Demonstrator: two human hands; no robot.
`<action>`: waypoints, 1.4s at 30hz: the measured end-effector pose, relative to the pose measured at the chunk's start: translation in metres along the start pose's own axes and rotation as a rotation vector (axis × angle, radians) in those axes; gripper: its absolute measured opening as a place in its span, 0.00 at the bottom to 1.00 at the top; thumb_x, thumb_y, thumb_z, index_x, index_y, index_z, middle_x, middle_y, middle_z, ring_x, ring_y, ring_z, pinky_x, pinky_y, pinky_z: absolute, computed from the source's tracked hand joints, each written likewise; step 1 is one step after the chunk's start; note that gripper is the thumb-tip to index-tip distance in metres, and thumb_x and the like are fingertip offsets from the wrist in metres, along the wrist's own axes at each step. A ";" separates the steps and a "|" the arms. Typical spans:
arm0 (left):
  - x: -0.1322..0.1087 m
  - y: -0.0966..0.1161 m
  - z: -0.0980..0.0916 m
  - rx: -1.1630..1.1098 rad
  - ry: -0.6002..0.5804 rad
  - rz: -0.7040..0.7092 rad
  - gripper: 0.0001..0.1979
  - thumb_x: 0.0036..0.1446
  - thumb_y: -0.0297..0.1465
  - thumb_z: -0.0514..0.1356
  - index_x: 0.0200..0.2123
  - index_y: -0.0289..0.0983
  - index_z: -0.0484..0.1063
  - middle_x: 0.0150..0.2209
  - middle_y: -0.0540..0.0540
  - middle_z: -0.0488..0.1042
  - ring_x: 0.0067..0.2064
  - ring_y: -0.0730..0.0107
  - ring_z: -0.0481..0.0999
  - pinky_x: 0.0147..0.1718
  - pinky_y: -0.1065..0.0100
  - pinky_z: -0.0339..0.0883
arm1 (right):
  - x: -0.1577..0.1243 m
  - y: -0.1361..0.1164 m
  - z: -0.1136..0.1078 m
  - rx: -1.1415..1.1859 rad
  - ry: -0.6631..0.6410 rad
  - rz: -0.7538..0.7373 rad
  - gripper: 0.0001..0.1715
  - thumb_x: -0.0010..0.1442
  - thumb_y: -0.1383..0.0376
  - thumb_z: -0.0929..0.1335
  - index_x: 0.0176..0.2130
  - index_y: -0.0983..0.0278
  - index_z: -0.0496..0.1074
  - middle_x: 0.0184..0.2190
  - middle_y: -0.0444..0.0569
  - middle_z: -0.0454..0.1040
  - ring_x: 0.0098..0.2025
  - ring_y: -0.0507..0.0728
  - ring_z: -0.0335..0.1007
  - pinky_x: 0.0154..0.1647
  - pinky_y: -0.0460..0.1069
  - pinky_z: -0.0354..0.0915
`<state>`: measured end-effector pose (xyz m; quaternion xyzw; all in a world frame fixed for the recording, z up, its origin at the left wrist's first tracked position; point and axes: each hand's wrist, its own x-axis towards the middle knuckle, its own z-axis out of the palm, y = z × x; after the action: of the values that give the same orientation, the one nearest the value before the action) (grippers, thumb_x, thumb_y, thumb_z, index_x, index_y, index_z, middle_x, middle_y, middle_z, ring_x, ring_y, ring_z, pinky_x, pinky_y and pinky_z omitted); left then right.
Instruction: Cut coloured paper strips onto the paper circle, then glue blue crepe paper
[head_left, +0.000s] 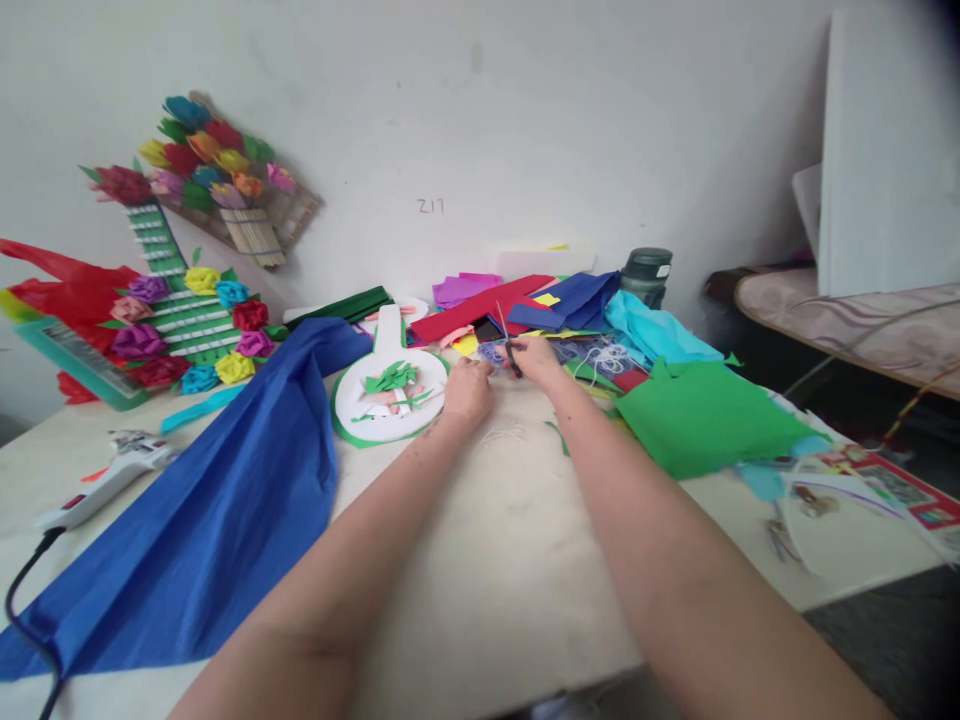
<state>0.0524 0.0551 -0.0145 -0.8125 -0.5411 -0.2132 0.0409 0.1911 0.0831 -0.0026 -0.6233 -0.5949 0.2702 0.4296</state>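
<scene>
Both my arms reach forward across the table. My right hand (535, 360) grips a pair of scissors (511, 352) with the blades pointing up and away. My left hand (469, 392) is just left of it, fingers curled together near a tangle of pale purple and white string (491, 352); what they pinch is hidden. Left of that hand lies a white round cutout with a neck (389, 345), edged in green. Green, white and peach paper scraps (391, 378) are piled on it. Some white string (609, 358) lies to the right of my right hand.
Blue crepe paper (225, 500) and a glue gun (112, 475) lie left, before a flower-decorated guitar shape (187, 320). Coloured sheets (487, 310) are heaped behind my hands. Right are green paper (705, 415), cyan paper (660, 328) and a dark bottle (646, 278).
</scene>
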 end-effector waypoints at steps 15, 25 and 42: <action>0.008 0.000 0.005 0.040 -0.052 -0.012 0.17 0.53 0.29 0.51 0.46 0.39 0.69 0.41 0.39 0.72 0.53 0.58 0.63 0.49 0.59 0.56 | -0.002 0.005 -0.007 -0.493 0.039 -0.052 0.23 0.51 0.50 0.63 0.42 0.58 0.73 0.39 0.49 0.76 0.40 0.58 0.70 0.37 0.48 0.62; 0.012 -0.006 0.006 0.013 -0.031 -0.049 0.19 0.51 0.26 0.52 0.47 0.43 0.68 0.41 0.41 0.70 0.42 0.62 0.71 0.42 0.65 0.63 | 0.001 0.009 -0.003 -0.378 0.008 -0.089 0.23 0.51 0.49 0.63 0.42 0.57 0.73 0.36 0.46 0.76 0.36 0.55 0.69 0.34 0.47 0.62; 0.024 -0.010 0.011 -0.395 0.085 -0.361 0.18 0.49 0.24 0.54 0.46 0.38 0.67 0.34 0.47 0.77 0.39 0.70 0.74 0.41 0.70 0.63 | -0.006 -0.001 0.010 -0.319 -0.039 -0.181 0.18 0.52 0.54 0.65 0.39 0.58 0.75 0.33 0.46 0.77 0.35 0.54 0.70 0.32 0.44 0.61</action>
<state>0.0550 0.0834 -0.0167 -0.6855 -0.6228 -0.3524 -0.1341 0.1807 0.0798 -0.0074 -0.6219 -0.6921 0.1447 0.3365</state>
